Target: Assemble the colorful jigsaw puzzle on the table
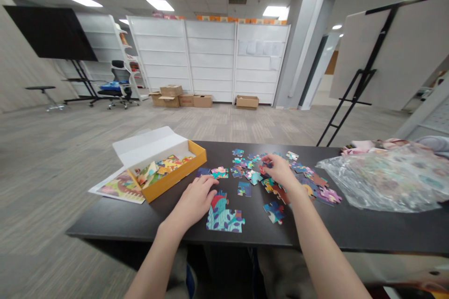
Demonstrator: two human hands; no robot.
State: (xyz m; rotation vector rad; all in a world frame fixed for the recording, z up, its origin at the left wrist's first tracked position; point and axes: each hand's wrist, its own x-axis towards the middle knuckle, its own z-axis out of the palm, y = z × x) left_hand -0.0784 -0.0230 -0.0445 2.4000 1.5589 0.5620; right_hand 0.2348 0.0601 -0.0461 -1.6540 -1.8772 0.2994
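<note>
On tabletop (351, 229), knobbed jigsaw pieces (255, 177), crinkled plastic (382, 180)

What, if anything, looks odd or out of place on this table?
Mainly the crumpled clear plastic at the right: it sprawls untidily near the scattered puzzle pieces. The yellow box also sits askew on the table. I see no obvious damage.

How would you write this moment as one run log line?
left hand: at joined teal cardboard puzzle section; right hand: at loose multicoloured cardboard puzzle pieces, grip unclear; open yellow rectangular box: holds other pieces
</note>
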